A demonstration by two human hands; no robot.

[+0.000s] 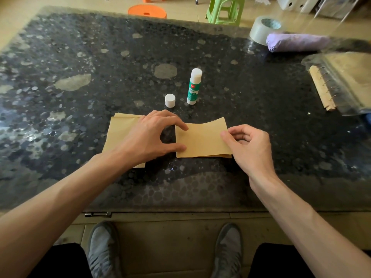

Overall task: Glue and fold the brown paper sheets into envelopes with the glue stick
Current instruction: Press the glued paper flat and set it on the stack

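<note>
**Fold pinned at both ends**

Sheet, brown and doubled over, lies flat on the worktop directly in front of me, its far edge bowed slightly. My left hand spans its left edge. Forefinger and thumb are spread wide, one tip pressing near each corner, so the layers cannot slide apart. My right hand takes the opposite edge, thumb and forefinger pinching the paper while the other fingers curl loosely behind. This grip lets me draw the sheet taut or lift a flap. I judge the step to be aligning and pressing a fold, with sealing not yet complete, since a lower layer peeks out along the near right edge.

My left wrist lies over a stack of further brown paper, just beside the sheet in work and handy for the next envelope. The glue stick stands upright and uncapped beyond the sheet, with the cap just to its left. Both are near but clear of the paper, so the exposed glue touches nothing and can be reached one-handed.

A tape roll and a bagged notebook sit well apart at the far right, out of the working area.
</note>
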